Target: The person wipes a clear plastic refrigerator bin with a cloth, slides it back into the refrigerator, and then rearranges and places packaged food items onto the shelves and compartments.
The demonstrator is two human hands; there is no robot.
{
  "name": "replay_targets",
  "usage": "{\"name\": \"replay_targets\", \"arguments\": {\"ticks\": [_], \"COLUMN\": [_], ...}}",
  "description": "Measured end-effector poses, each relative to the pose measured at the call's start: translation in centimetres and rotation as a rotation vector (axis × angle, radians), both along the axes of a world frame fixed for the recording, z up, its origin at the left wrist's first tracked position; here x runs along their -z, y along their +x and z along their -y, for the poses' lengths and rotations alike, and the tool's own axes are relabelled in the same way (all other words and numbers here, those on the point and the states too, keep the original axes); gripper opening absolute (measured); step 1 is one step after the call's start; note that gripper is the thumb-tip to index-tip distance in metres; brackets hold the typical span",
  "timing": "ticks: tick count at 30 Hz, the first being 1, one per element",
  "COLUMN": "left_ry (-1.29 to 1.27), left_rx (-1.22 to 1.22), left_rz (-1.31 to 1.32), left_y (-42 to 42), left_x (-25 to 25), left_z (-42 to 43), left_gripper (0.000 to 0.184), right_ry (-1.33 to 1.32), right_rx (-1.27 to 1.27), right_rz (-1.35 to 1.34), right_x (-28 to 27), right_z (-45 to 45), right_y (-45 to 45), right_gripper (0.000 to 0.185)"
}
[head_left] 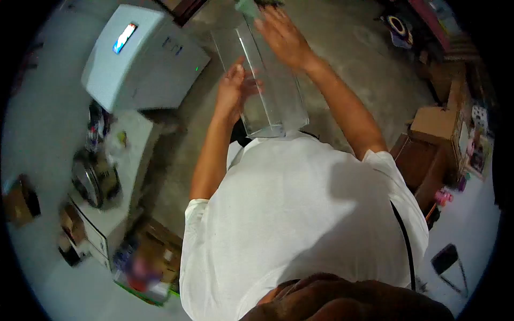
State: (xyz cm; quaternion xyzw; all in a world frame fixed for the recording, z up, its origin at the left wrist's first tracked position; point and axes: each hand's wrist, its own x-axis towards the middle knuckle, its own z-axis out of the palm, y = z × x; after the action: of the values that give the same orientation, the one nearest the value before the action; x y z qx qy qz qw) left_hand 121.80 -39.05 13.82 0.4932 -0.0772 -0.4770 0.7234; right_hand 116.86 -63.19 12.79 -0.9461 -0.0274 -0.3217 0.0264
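Note:
A clear plastic bin [281,93], long and see-through, is held lengthwise in front of my white shirt, its near end close to my waist. My left hand [234,85] grips its left side wall, with the thumb outside and the fingers showing through the plastic. Over the far end is my right hand [281,37], fingers stretched forward against a pale green cloth [248,7]. Part of that cloth lies under the fingers and runs out of view at the top edge, so the grip is only partly visible.
A white appliance [155,64] with a lit display stands at left. Beside it, a counter [140,140] bears a metal pot [92,179]. Cardboard boxes [433,124] and a brown wooden cabinet [420,163] are at right. More boxes [166,246] sit lower left.

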Motion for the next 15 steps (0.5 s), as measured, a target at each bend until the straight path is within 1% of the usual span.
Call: {"name": "replay_targets", "arguments": {"ticks": [1, 2, 3, 4, 5, 6, 7, 9, 10, 11, 13, 15], "left_ry": [-0.003, 0.000, 0.011, 0.017, 0.023, 0.029, 0.040, 0.061, 0.076, 0.084, 0.148, 0.168], "left_rx": [0.064, 0.087, 0.101, 0.110, 0.132, 0.126, 0.113, 0.108, 0.100, 0.084, -0.083, -0.106], "left_rz": [-0.003, -0.001, -0.011, -0.021, -0.014, 0.008, 0.021, 0.050, 0.092, 0.083, 0.076, 0.110], "left_y": [2.1, 1.6, 3.5, 4.5, 4.6, 7.4, 10.7, 13.6, 13.6, 15.8, 19.1, 23.0], "left_x": [-0.9, -1.2, -1.9, -2.3, -2.7, -1.8, -0.7, -0.6, -1.4, -0.6, 0.0, 0.8], "left_z": [1.9, 0.5, 4.4, 4.3, 4.5, 6.0, 7.7, 9.6, 10.4, 12.0, 16.1, 18.9], "left_gripper": [0.068, 0.068, 0.067, 0.065, 0.065, 0.063, 0.061, 0.058, 0.056, 0.056, 0.051, 0.050], "right_ry": [-0.009, 0.244, 0.514, 0.528, 0.359, 0.176, 0.177, 0.832, 0.831, 0.675, 0.529, 0.769], "right_rx": [0.035, 0.175, 0.323, 0.351, 0.244, 0.130, 0.138, 0.039, 0.032, 0.006, -0.049, -0.149], "right_rz": [0.004, -0.046, -0.102, -0.107, -0.011, 0.074, 0.068, 0.072, 0.074, 0.099, 0.124, 0.156], "right_x": [-0.9, -1.5, -1.9, -2.1, -3.0, -3.5, -4.5, -8.5, -7.9, -4.0, -0.9, -0.2], "right_z": [2.5, 0.9, 4.3, 3.9, 4.4, 6.2, 6.7, 4.7, 4.6, 4.6, 6.2, 8.4], "right_y": [3.4, 4.7, 6.8, 6.9, 5.9, 7.6, 9.3, 8.7, 7.6, 8.5, 9.4, 12.0], "right_gripper": [0.053, 0.052, 0.051, 0.051, 0.051, 0.052, 0.052, 0.053, 0.053, 0.051, 0.050, 0.047]}}
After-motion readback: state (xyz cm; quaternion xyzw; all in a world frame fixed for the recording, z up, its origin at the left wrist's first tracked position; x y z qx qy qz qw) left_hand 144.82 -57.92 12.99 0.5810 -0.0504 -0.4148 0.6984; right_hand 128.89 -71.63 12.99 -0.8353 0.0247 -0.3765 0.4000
